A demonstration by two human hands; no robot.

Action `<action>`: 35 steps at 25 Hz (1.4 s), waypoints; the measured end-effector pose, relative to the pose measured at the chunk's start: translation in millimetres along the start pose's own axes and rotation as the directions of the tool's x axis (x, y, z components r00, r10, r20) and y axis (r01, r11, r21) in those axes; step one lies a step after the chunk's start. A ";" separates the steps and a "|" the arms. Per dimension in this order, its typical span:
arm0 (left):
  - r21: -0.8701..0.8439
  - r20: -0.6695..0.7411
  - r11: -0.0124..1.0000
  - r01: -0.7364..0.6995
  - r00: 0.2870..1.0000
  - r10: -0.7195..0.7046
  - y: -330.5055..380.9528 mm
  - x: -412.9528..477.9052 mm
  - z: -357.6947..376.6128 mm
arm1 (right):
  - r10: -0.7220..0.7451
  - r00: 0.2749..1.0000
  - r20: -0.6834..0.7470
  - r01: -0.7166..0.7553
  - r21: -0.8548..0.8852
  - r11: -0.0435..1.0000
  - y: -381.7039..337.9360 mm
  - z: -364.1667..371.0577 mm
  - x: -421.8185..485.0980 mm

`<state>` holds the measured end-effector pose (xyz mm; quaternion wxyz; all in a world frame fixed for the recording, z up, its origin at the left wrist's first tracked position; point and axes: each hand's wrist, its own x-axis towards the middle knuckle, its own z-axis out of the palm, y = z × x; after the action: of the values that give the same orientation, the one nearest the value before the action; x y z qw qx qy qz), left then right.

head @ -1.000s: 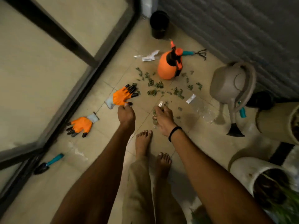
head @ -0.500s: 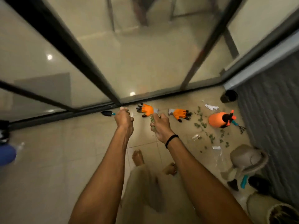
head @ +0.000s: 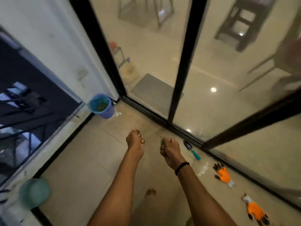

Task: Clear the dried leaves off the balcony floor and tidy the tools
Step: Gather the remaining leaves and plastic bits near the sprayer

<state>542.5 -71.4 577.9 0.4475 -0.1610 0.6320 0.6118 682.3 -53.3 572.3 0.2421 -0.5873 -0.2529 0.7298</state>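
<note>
I have both fists closed on scraps of dried green leaf: my left hand (head: 135, 141) and my right hand (head: 169, 150), level with each other above the pale tiled balcony floor (head: 84, 160). The round blue plastic bucket (head: 101, 105), with leaf bits already inside, stands upright ahead and to the left of both fists, so my left hand is nearer it. I judge the next move is a carry forward-left, then a drop. Right of the bucket the floor runs along the black-framed glass door (head: 182, 66), where a teal-handled trowel (head: 191, 150) and two orange gloves (head: 222, 174) lie.
</note>
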 end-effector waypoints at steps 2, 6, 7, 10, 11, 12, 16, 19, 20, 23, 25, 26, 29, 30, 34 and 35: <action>-0.056 -0.078 0.998 -0.005 0.997 0.000 49.5 36.6 -22.3 | 0.028 0.998 0.055 -0.024 -0.063 0.998 -10.8 66.0 18.0; -0.171 -0.203 0.985 -0.010 0.979 -0.025 128.3 105.7 -39.9 | 0.067 0.987 0.148 -0.043 -0.159 0.986 -43.8 185.4 69.8; -0.197 -0.224 0.980 -0.009 0.974 -0.036 144.4 125.9 -41.6 | 0.074 0.982 0.174 -0.042 -0.180 0.983 -49.9 212.6 87.5; -0.306 -0.308 0.952 -0.011 0.947 -0.088 191.1 191.0 -46.9 | 0.104 0.962 0.252 -0.036 -0.258 0.965 -63.7 294.8 148.2; -0.338 -0.326 0.941 -0.008 0.939 -0.108 209.1 211.9 -48.6 | 0.118 0.953 0.279 -0.032 -0.296 0.955 -66.6 322.5 169.3; -0.359 -0.346 0.933 -0.010 0.930 -0.123 224.6 230.7 -52.7 | 0.138 0.943 0.304 -0.034 -0.324 0.945 -67.2 347.7 185.8; -0.404 -0.388 0.915 0.001 0.905 -0.172 280.0 318.6 -74.5 | 0.201 0.923 0.328 -0.052 -0.411 0.910 -64.2 444.6 256.4; -0.413 -0.405 0.910 0.046 0.885 -0.228 310.5 388.1 -88.7 | 0.244 0.930 0.275 -0.097 -0.458 0.884 -52.0 504.5 314.8; -0.405 -0.398 0.913 0.060 0.887 -0.235 318.3 414.0 -93.9 | 0.261 0.932 0.253 -0.124 -0.454 0.883 -44.0 519.0 334.9; -0.371 -0.394 0.924 0.096 0.885 -0.250 328.6 511.4 -108.3 | 0.236 0.950 0.203 -0.114 -0.479 0.870 -7.4 561.8 417.8; -0.364 -0.374 0.920 0.143 0.883 -0.285 323.1 575.2 -120.2 | 0.256 0.950 0.178 -0.105 -0.592 0.799 21.1 582.3 466.7; -0.363 -0.361 0.918 0.159 0.884 -0.296 318.3 608.3 -125.5 | 0.301 0.939 0.168 -0.145 -0.598 0.788 34.1 592.0 491.2; -0.422 -0.315 0.896 0.135 0.905 -0.285 292.5 707.9 -131.0 | 0.348 0.925 0.153 -0.259 -0.415 0.872 77.3 618.8 571.6; -0.432 -0.290 0.892 0.135 0.915 -0.279 283.1 733.7 -130.1 | 0.370 0.914 0.163 -0.284 -0.391 0.875 95.7 622.7 600.7; -0.470 -0.179 0.866 0.172 0.942 -0.285 238.3 804.4 -129.1 | 0.411 0.899 0.149 -0.312 -0.440 0.842 159.0 631.6 683.7; -0.492 -0.159 0.853 0.173 0.945 -0.284 233.3 809.4 -128.9 | 0.443 0.883 0.151 -0.347 -0.424 0.836 166.8 629.5 691.1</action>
<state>-123.5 135.3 88.2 0.3898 -0.4080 0.4870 0.6667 -77.1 216.9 70.3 -0.0680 -0.5687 -0.2912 0.7662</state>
